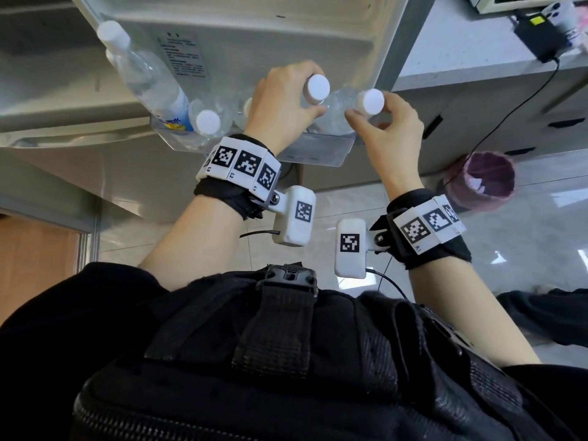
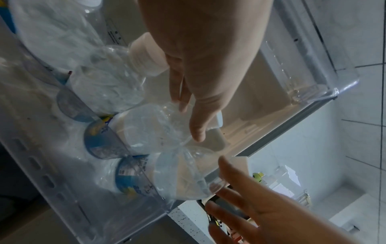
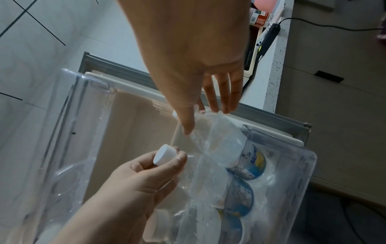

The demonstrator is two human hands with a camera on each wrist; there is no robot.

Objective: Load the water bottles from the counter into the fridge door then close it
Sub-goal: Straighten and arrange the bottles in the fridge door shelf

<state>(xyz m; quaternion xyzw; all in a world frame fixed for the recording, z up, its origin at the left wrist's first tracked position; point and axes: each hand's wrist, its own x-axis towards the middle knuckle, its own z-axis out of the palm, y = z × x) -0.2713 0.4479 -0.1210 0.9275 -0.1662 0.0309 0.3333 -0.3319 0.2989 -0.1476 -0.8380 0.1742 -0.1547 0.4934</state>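
Bottle labels point(image 3: 253, 157) (wrist views only)

Clear glossy plastic bottles point(image 1: 149, 81), matt white caps point(image 1: 316, 85); transparent plastic door shelf point(image 1: 318, 151).

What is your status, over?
Left hand grips one water bottle's neck. Right hand pinches the next bottle under its cap. Both sit in the door shelf. Nothing blocking.
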